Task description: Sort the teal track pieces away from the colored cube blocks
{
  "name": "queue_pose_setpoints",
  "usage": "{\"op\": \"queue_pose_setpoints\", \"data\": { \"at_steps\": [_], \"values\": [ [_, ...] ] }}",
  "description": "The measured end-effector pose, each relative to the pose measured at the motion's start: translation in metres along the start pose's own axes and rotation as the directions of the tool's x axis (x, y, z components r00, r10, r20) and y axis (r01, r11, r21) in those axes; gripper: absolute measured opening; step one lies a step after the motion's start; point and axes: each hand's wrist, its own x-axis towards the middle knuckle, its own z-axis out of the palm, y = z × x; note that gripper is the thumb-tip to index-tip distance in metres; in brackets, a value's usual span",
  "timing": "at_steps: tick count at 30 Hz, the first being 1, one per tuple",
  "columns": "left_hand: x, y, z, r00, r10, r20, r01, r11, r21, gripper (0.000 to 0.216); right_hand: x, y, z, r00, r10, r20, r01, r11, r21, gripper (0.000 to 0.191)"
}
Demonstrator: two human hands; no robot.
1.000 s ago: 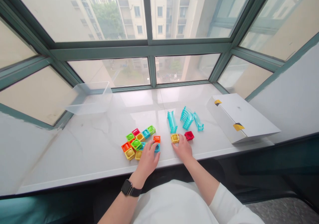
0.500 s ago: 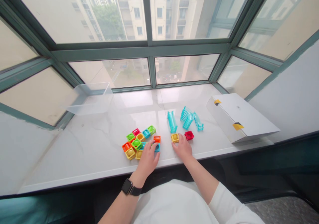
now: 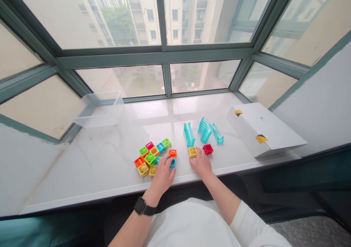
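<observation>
In my head view, the bare left forearm [image 3: 135, 223] slants up to the right and the bare right forearm [image 3: 223, 192] up to the left. I have the bare left hand [image 3: 163, 172] palm down, fingers bent forward, thumb spread away from them. The bare right hand [image 3: 202, 163] angles inward, thumb and index finger parted, its remaining fingers largely hidden. The two hands are apart.

On the surface [image 3: 95, 159] before you sat a small yellow block [image 3: 192, 152], square, its framed face turned up. To its left lay your loose cluster of red, orange, yellow, green and blue blocks [image 3: 150, 159], partly hidden.
</observation>
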Motion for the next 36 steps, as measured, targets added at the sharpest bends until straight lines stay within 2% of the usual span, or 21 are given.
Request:
{"op": "queue_pose_setpoints", "data": {
  "at_steps": [24, 28, 31, 33, 36],
  "values": [
    [-0.001, -0.005, 0.005, 1.000, -0.015, -0.012, 0.014, 0.998, -0.054, 0.040, 0.002, 0.001, 0.002, 1.000, -0.011, -0.009, 0.011, 1.000, -0.019, 0.063],
    [0.000, -0.005, 0.005, 1.000, -0.003, -0.012, 0.002, 0.999, -0.043, 0.040, 0.000, 0.003, 0.002, 1.000, -0.019, 0.003, 0.019, 1.000, -0.007, 0.070],
    [0.000, -0.005, 0.004, 1.000, -0.001, -0.005, 0.001, 0.999, -0.033, 0.041, -0.007, 0.005, -0.007, 0.999, -0.041, -0.009, 0.041, 0.999, 0.028, 0.075],
    [-0.001, -0.005, 0.004, 1.000, -0.003, -0.001, 0.003, 1.000, -0.029, 0.041, -0.009, 0.010, -0.019, 0.997, -0.062, -0.040, 0.065, 0.994, 0.089, 0.067],
    [-0.001, -0.006, 0.005, 1.000, -0.007, 0.004, 0.007, 1.000, -0.025, 0.041, -0.001, 0.026, -0.041, 0.986, -0.090, -0.142, 0.115, 0.978, 0.177, 0.041]
  ]
}}
